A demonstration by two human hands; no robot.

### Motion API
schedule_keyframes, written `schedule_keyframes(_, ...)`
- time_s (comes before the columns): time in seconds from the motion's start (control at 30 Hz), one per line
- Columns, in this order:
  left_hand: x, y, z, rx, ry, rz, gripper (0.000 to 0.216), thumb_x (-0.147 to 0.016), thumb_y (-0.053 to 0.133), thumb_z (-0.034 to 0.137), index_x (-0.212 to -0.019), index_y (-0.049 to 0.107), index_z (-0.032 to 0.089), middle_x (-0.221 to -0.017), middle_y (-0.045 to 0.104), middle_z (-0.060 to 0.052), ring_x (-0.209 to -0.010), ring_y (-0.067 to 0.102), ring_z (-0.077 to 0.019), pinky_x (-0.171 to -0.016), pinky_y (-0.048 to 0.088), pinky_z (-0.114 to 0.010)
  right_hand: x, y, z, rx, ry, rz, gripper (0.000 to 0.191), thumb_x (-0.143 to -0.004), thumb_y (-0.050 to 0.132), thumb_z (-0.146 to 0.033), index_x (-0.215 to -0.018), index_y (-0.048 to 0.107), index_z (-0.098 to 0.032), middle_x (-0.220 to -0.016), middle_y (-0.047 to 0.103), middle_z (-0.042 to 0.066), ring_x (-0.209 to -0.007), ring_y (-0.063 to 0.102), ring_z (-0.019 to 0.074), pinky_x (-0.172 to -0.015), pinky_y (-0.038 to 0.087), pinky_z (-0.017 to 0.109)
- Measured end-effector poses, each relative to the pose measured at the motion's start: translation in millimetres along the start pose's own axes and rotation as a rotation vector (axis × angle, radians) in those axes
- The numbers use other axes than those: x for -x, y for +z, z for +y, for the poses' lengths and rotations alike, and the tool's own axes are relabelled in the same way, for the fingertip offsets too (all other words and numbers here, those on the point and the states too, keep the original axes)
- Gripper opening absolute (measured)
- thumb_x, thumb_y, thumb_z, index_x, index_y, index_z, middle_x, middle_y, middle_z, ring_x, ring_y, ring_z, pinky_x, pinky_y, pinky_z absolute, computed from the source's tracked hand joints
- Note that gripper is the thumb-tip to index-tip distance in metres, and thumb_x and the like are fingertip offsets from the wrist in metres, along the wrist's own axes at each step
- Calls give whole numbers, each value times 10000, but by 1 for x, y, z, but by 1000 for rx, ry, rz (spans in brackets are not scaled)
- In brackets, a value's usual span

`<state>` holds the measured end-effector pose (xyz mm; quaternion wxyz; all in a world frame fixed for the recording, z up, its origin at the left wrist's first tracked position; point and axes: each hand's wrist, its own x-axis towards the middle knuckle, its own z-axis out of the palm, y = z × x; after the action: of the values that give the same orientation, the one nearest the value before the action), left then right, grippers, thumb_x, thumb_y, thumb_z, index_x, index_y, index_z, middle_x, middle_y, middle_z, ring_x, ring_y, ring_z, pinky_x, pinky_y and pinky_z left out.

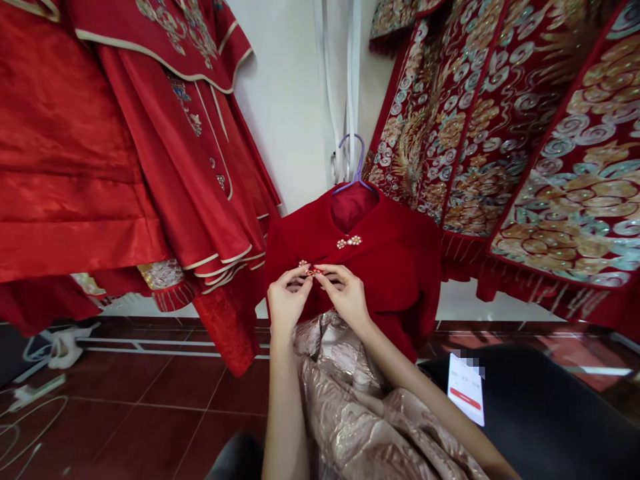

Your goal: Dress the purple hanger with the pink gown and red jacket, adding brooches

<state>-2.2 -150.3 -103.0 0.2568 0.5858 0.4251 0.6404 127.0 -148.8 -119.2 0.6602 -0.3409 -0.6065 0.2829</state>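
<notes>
A dark red velvet garment point(385, 267) hangs in front of me on a purple hanger point(358, 175). At its neckline sits a beaded frog button point(349, 242) with flower-shaped ends. Lower on the left of the chest is another frog button point(303, 263), partly covered by my fingers. My left hand point(289, 297) pinches this fastening from the left, thumb and fingertips together. From the right, my right hand point(345, 293) pinches at the same spot, its fingertips touching or nearly touching the left ones. Shiny pinkish brocade fabric point(345, 413) lies beneath my forearms.
Red garments point(190, 133) hang at the left, and heavily embroidered ones point(500, 133) at the right. A lit phone point(466, 390) lies on a black seat point(540, 407). White shoes point(65, 350), a power strip point(37, 392) and cables are on the tiled floor point(150, 400).
</notes>
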Motion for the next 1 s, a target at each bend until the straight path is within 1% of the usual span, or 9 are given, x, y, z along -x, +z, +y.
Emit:
schedule_keyframes(0.1, 1, -1, 3, -15, 23, -15, 304, -748, 699, 298, -1011, 739, 152, -998, 736, -94, -767, 671, -152, -725, 558, -263, -1, -1, -8, 61, -29, -12, 230, -850, 615, -341, -1018, 715, -219, -987, 673, 48, -806, 672, 144, -597, 565, 204)
schedule_keyframes(0.2, 2, 1, 1, -31, 5, 18, 279, -755, 693, 290, -992, 748, 154, -978, 745, -91, -783, 686, -169, -747, 566, -281, -3, -2, -11, 120, -49, -9, 223, -856, 597, -319, -1016, 718, -222, -969, 674, 50, -801, 668, 145, -588, 561, 203)
schedule_keyframes(0.5, -1, 3, -14, -21, -48, 23, 224, -778, 663, 259, -956, 745, 150, -961, 751, -94, -835, 711, -198, -804, 570, -329, -7, 4, 1, 183, -72, 46, 238, -846, 604, -374, -979, 713, -211, -927, 675, 55, -765, 655, 150, -596, 567, 235)
schedule_keyframes(0.7, -3, 4, -16, -10, -66, -2, 174, -751, 678, 223, -896, 706, 133, -905, 742, -105, -796, 698, -181, -761, 564, -315, -15, 4, 3, 313, -101, 11, 223, -851, 593, -369, -975, 673, -203, -875, 659, 45, -682, 629, 137, -616, 547, 258)
schedule_keyframes(0.77, -3, -3, -16, 33, -77, -35, 191, -743, 672, 203, -919, 685, 129, -898, 739, -105, -794, 693, -173, -769, 558, -315, -11, -2, 1, 309, -56, -13, 269, -840, 605, -378, -1040, 603, -198, -827, 660, 30, -655, 629, 142, -624, 544, 276)
schedule_keyframes(0.83, -3, -16, -14, 65, -100, -54, 220, -743, 666, 213, -947, 670, 130, -888, 738, -104, -802, 692, -175, -763, 556, -314, -1, -14, -2, 268, 13, -51, 317, -840, 603, -380, -1088, 525, -199, -820, 669, 27, -680, 647, 154, -619, 547, 280)
schedule_keyframes(0.87, -3, -25, -13, 57, -108, -51, 216, -741, 665, 222, -938, 670, 133, -879, 737, -102, -809, 691, -178, -757, 554, -312, 6, -21, -4, 262, 42, -74, 300, -847, 591, -376, -1079, 509, -203, -838, 674, 33, -707, 656, 159, -618, 549, 277)
schedule_keyframes(0.93, -2, -44, -13, -1, -111, -40, 167, -732, 662, 234, -870, 679, 142, -865, 732, -94, -823, 687, -184, -758, 549, -307, 22, -38, -6, 309, 79, -127, 210, -860, 564, -359, -1008, 532, -212, -874, 673, 54, -757, 662, 169, -593, 546, 263)
schedule_keyframes(1.0, 1, -59, -15, -64, -121, -79, 131, -728, 657, 239, -819, 689, 151, -864, 726, -87, -831, 682, -183, -780, 540, -305, 37, -52, -4, 342, 120, -170, 175, -860, 552, -354, -965, 555, -214, -884, 670, 64, -770, 661, 175, -560, 542, 255)
